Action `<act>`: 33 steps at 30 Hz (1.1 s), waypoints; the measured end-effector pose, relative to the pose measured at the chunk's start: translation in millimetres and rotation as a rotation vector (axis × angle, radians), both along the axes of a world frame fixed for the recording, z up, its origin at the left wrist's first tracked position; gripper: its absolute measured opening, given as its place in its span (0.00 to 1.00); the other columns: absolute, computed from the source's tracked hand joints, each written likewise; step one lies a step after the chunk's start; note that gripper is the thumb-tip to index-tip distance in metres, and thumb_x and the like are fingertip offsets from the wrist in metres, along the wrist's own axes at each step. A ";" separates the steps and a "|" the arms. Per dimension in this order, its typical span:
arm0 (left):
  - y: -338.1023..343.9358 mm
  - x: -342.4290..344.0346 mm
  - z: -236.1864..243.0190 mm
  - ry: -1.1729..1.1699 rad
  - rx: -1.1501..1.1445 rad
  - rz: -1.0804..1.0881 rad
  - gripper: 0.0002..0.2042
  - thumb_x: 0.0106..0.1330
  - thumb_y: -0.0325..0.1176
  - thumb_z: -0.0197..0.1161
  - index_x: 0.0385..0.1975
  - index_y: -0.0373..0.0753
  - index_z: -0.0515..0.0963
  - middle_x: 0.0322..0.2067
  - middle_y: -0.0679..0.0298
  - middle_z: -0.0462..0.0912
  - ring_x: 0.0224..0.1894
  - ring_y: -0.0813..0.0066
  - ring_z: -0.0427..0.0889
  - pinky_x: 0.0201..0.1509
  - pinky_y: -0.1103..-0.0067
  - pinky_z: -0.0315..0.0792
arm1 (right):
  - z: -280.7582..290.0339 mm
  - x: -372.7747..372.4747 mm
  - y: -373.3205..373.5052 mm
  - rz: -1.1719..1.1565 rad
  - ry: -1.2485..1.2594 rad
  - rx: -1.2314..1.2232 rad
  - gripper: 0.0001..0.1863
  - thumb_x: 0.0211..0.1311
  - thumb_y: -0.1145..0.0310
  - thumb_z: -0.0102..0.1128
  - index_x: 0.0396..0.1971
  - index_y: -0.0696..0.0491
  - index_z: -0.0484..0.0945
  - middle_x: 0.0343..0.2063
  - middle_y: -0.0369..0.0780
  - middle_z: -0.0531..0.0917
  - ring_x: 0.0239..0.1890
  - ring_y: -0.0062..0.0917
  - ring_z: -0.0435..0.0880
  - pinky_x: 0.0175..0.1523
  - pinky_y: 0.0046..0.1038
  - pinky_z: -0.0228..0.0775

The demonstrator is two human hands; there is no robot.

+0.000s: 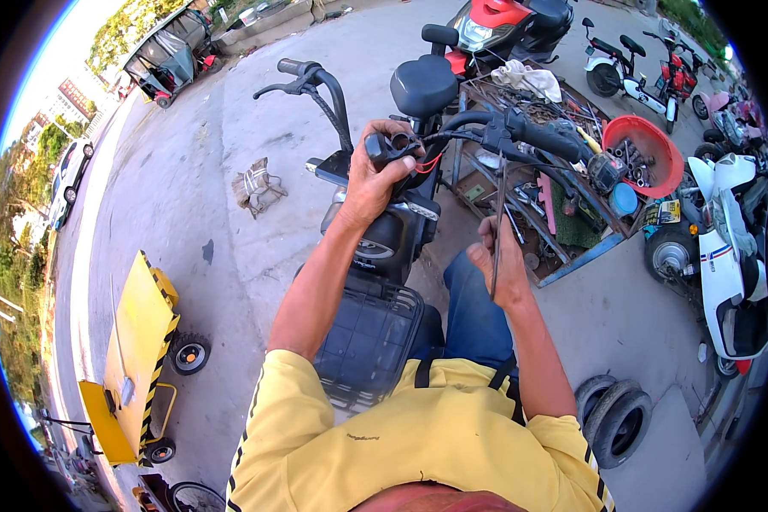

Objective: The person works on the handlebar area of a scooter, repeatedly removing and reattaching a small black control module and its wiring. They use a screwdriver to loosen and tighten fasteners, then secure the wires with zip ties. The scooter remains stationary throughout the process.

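In front of the scooter's handlebar, my left hand [379, 175] grips a black plastic part [387, 151] with a round clamp-like opening. Red wires [429, 164] run beside it toward the handlebar. My right hand [505, 264] is closed around a long thin metal rod [498, 213], held nearly upright below the right grip [548, 138]; its exact kind is unclear. The black electric scooter [382, 230] stands before me, its left grip [296, 66] to the far left and a black wire basket [367, 341] close to my body.
A metal-framed workbench [580, 264] full of tools stands right of the scooter, with a red basin [657, 154] of metal parts on it. Tyres [619, 422] lie at the lower right. Other scooters [730, 256] line the right; a yellow cart [136, 350] stands left.
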State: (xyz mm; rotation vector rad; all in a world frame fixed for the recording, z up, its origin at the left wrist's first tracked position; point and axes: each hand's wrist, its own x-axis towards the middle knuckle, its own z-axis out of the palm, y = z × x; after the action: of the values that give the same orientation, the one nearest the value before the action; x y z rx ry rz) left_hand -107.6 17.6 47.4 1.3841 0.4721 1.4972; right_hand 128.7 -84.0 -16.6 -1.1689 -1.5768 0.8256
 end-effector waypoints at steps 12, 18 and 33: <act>44.7 16.4 60.6 0.614 0.099 0.183 0.24 0.62 0.20 0.72 0.59 0.34 0.75 0.39 0.67 0.81 0.40 0.83 0.77 0.46 0.82 0.74 | -102.8 86.4 -88.1 -0.340 -0.344 -0.260 0.35 0.49 0.48 0.81 0.47 0.57 0.74 0.34 0.43 0.73 0.37 0.40 0.73 0.46 0.38 0.68; 97.4 29.3 75.0 0.881 0.101 0.058 0.23 0.61 0.21 0.70 0.58 0.33 0.76 0.40 0.67 0.81 0.43 0.80 0.77 0.52 0.78 0.73 | -123.8 102.4 -101.8 -0.406 -0.218 -0.311 0.31 0.48 0.53 0.81 0.44 0.56 0.76 0.31 0.40 0.70 0.33 0.35 0.72 0.42 0.37 0.68; 105.0 60.8 33.3 0.535 -0.055 0.111 0.26 0.61 0.30 0.61 0.61 0.33 0.76 0.43 0.68 0.81 0.38 0.84 0.77 0.41 0.87 0.67 | -121.4 248.6 -126.0 -0.076 -1.272 -1.131 0.48 0.34 0.23 0.74 0.43 0.52 0.89 0.44 0.42 0.89 0.48 0.38 0.89 0.49 0.40 0.79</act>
State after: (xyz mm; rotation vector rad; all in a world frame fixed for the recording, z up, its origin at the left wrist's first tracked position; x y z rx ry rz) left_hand -46.9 122.6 80.7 1.7369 0.9268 1.1745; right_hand 377.3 -209.9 -138.0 -2.9595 -1.9720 1.0019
